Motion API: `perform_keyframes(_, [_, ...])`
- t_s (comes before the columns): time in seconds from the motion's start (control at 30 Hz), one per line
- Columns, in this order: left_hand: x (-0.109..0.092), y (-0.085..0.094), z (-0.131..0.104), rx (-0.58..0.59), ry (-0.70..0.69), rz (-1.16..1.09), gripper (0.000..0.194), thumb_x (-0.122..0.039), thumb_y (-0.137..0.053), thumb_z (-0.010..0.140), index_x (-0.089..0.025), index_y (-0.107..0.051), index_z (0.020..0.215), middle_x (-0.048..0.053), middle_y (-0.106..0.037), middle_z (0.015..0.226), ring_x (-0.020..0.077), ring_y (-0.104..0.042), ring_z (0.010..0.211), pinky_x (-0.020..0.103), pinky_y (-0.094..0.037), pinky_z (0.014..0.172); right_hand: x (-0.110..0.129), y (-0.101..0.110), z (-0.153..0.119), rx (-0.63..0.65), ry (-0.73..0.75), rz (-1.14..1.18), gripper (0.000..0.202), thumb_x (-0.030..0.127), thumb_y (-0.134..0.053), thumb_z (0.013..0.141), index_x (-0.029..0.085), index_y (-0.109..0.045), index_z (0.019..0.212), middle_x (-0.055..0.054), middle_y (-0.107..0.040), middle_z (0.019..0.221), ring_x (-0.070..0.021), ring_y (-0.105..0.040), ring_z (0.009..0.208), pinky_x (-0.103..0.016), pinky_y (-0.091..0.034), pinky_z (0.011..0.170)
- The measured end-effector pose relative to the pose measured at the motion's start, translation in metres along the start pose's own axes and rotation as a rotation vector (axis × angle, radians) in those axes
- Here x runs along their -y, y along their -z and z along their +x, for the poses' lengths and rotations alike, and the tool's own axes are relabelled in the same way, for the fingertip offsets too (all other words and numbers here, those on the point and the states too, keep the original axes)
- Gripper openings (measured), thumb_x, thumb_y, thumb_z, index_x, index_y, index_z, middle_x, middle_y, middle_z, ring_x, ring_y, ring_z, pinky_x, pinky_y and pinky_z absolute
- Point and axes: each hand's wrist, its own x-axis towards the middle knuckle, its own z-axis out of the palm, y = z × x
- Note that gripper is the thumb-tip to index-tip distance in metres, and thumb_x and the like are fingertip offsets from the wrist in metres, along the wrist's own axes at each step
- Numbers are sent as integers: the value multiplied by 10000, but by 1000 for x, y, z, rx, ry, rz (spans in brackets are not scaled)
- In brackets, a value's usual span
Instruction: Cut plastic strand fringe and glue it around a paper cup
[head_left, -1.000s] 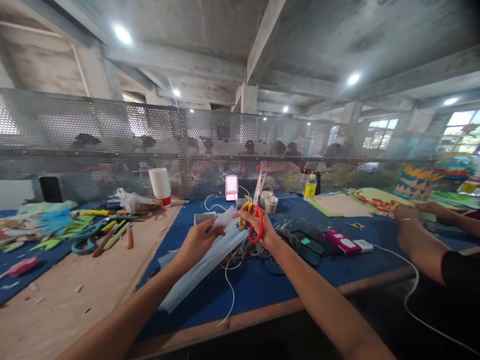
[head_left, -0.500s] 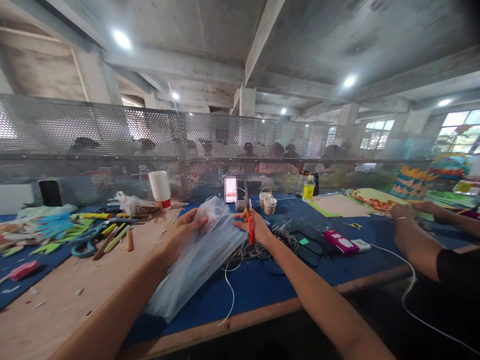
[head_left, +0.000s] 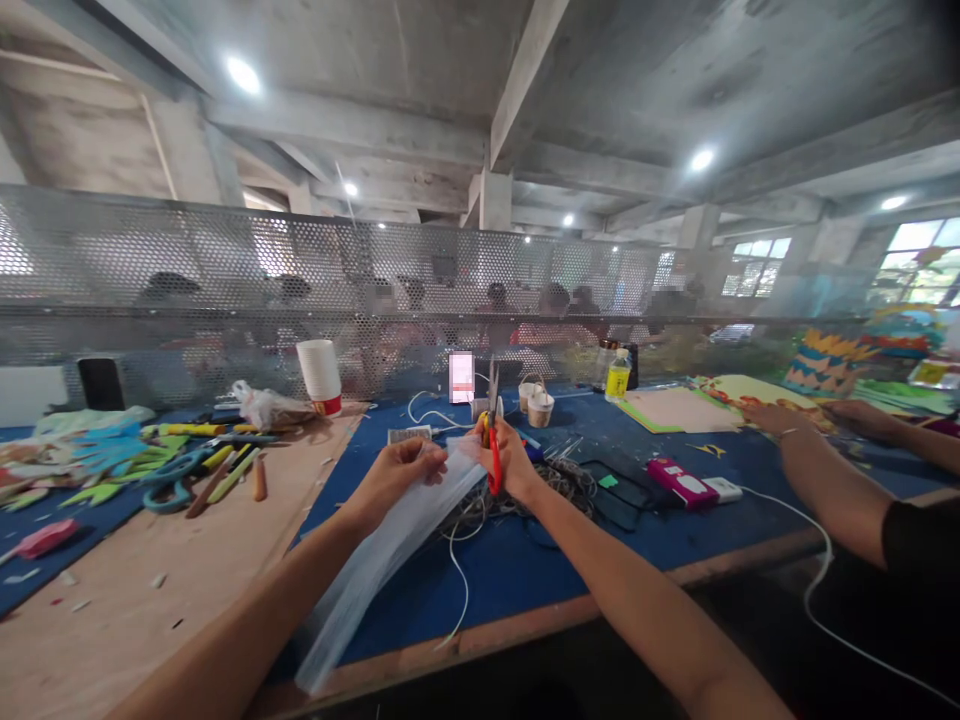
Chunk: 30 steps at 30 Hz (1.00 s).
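Note:
My right hand is closed around red and yellow scissors, whose blades point up and away from me. From the same hand's fingers a translucent whitish sheet, gathered into a narrow band, hangs down to the table's front edge. My left hand is closed, its thumb and fingers bunched at the sheet's left edge. What lies between those fingertips is hidden. Under and behind the right hand is a tangle of grey cord. A pale tube lies just beyond the left hand.
Blue-handled scissors and several tools lie at left, near stacked paper cups. A lit phone stands behind my hands. Small cups, a yellow-labelled bottle and a magenta box are at right, beside another person's hands.
The sheet, wide and spread before, is now a narrower band. My left hand has moved right and slightly toward me, uncovering the pale tube and white cable. The other person's near hand has moved left.

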Motion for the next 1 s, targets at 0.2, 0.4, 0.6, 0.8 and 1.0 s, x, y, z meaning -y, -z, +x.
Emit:
perform_keyframes(0.2, [-3,1,-3,84,107,99,431,-407,-839,643,-174,-706,981,-21,-623,669,147,-561,593,264,-415,581,2,4,2,-21,-7,122,380,392,-831,628,240,-538,817,0,-670,809,-192,-660,749,-308,-510,680])
perform_keyframes(0.4, [3,2,2,17,46,209,317,-432,-768,681,-158,-705,827,37,-696,737,160,-579,591,289,-439,588,-3,7,4,91,-2,204,397,418,-835,612,239,-547,818,-5,-669,807,-225,-692,793,-321,-527,670])
perform_keyframes(0.6, [9,5,7,7,20,164,204,-330,-701,730,-168,-617,821,63,-744,787,123,-539,481,267,-421,505,3,5,0,102,-26,128,384,419,-819,629,246,-533,819,4,-658,774,-204,-669,757,-304,-501,664])
perform_keyframes(0.8, [4,5,5,33,81,246,393,-390,-794,641,-168,-663,938,-53,-566,577,124,-467,479,248,-331,470,-3,7,4,5,-35,59,372,434,-818,632,235,-552,799,12,-660,735,-168,-622,656,-287,-475,622])
perform_keyframes(1.0, [6,9,4,0,-25,477,254,-390,-736,673,-172,-686,793,-33,-568,596,162,-514,563,273,-350,549,1,7,3,61,-40,149,365,368,-841,611,226,-565,804,3,-671,777,-181,-659,714,-282,-483,656])
